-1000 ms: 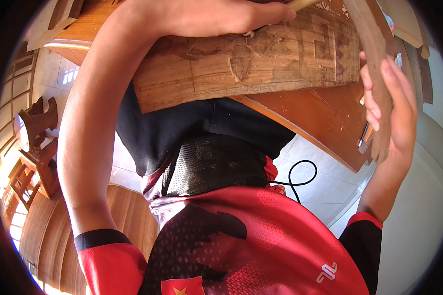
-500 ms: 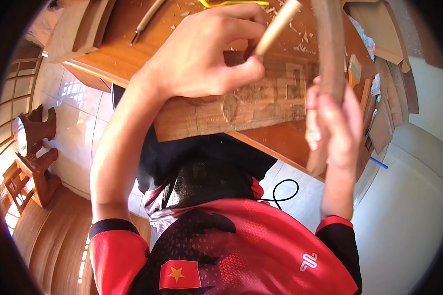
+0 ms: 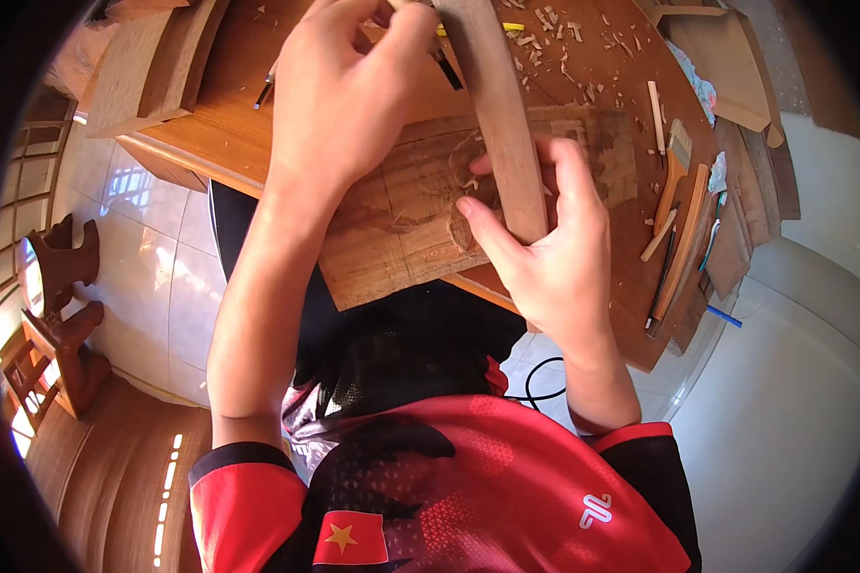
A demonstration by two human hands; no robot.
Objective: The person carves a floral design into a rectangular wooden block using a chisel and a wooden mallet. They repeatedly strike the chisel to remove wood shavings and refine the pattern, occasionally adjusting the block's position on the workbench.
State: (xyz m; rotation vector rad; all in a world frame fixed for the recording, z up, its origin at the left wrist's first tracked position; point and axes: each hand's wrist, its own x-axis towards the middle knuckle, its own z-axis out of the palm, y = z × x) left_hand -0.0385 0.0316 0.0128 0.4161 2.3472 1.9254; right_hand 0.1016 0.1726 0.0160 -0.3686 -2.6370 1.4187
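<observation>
A carved wooden board [image 3: 382, 263] lies tilted across the table's near edge, with raised and cut shapes in its surface. Above its far left part, my left hand [image 3: 349, 95] is closed on a light wooden tool handle, mostly cut off by the top edge. My right hand [image 3: 564, 234] holds a thick, slightly curved wooden bar [image 3: 497, 115] near its lower end, fingers behind it and thumb apart on the left. The bar passes over the board and its far end leaves the view. A dark metal shaft [image 3: 448, 71] shows between left hand and bar; I cannot tell whether it belongs to the held tool.
Wood shavings [image 3: 569, 53] are scattered over the orange-brown table [image 3: 631, 258]. A brush [image 3: 677, 158], thin tools and wood strips lie along its right side. Another thin tool [image 3: 265, 91] is behind my left hand. A wooden tray-like piece [image 3: 158, 72] stands at the far left.
Both hands have moved left and the left one also farther away. The bar now leans to the upper left, with the right hand's grip looser. The board has shifted slightly and its right part is uncovered.
</observation>
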